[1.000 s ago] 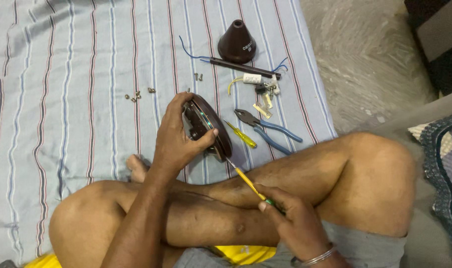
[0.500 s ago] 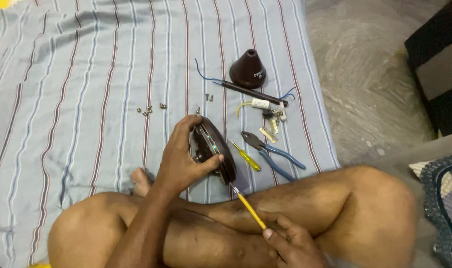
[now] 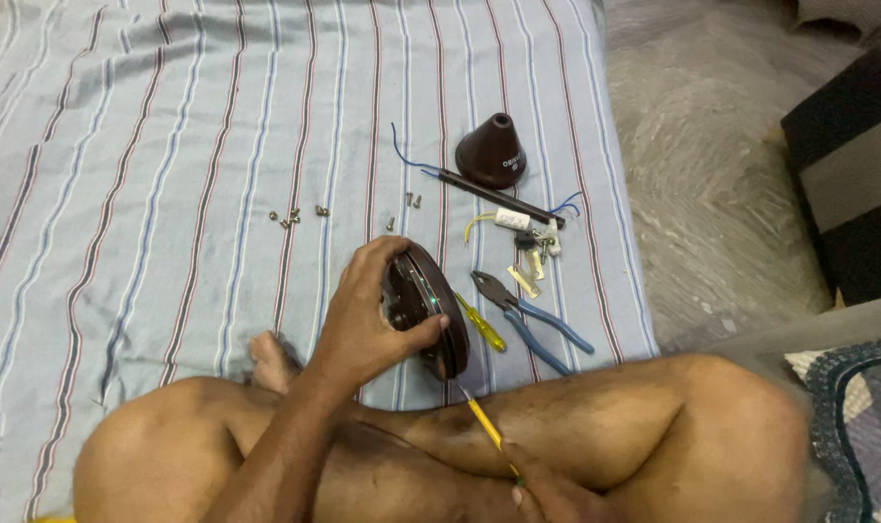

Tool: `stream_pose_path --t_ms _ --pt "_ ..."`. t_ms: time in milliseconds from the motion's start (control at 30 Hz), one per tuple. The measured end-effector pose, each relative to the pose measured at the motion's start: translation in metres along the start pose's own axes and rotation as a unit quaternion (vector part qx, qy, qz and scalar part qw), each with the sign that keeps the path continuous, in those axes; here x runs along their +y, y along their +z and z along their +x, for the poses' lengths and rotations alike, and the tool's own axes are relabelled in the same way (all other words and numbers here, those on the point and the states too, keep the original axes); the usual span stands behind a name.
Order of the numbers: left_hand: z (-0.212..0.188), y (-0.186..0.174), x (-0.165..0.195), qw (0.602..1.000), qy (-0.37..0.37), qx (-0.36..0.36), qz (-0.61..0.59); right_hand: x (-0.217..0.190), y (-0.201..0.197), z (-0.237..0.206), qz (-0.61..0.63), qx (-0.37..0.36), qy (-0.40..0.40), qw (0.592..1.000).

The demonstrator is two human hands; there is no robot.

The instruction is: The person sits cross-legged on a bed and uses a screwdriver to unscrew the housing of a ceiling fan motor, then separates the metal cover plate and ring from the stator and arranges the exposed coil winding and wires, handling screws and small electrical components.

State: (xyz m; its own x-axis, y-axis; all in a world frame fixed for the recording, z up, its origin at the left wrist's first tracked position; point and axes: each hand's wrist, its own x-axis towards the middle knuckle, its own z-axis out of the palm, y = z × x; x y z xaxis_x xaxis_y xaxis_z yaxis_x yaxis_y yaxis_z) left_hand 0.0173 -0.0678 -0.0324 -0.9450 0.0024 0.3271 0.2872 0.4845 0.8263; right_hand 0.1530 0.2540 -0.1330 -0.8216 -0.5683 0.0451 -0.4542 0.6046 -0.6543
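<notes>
My left hand (image 3: 363,324) grips a dark brown round motor housing (image 3: 431,308), held on edge above the striped cloth, thumb across its open face. My right hand (image 3: 547,496) shows only partly at the bottom edge and holds a yellow-handled screwdriver (image 3: 486,423) whose tip points up into the lower rim of the housing. I sit cross-legged, my knees and shins filling the bottom of the view.
On the blue striped cloth (image 3: 169,145) lie a brown cone cover (image 3: 493,151), a dark rod with blue wires (image 3: 489,194), a white capacitor and small parts (image 3: 528,237), blue-handled pliers (image 3: 528,318), a second yellow screwdriver (image 3: 482,323) and several loose screws (image 3: 295,215). Bare floor is to the right.
The view has tilted, so everything sits lower in frame and my right hand has slid toward the bottom edge. The housing and screwdriver stay held in the same way.
</notes>
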Motion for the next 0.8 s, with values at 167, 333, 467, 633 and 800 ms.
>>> stream_pose_path --t_ms 167,333,467,633,800 --pt "-0.004 -0.01 -0.002 1.0 -0.001 0.01 -0.012 -0.037 -0.009 0.004 0.044 0.062 0.11 0.991" --pt "-0.013 -0.016 0.004 1.0 -0.017 0.01 -0.014 -0.082 -0.019 0.009 -0.256 -0.155 0.279 0.913" --pt "-0.017 -0.024 0.013 0.999 -0.029 0.003 -0.029 -0.093 -0.025 -0.002 -0.1 0.141 0.056 0.983" --pt "-0.014 -0.034 0.024 0.999 -0.038 0.001 -0.028 -0.106 -0.05 -0.006 -0.058 0.184 0.188 0.963" --pt "-0.015 -0.043 0.04 0.999 -0.037 -0.014 0.013 -0.149 -0.109 0.015 -0.054 0.24 0.237 0.94"
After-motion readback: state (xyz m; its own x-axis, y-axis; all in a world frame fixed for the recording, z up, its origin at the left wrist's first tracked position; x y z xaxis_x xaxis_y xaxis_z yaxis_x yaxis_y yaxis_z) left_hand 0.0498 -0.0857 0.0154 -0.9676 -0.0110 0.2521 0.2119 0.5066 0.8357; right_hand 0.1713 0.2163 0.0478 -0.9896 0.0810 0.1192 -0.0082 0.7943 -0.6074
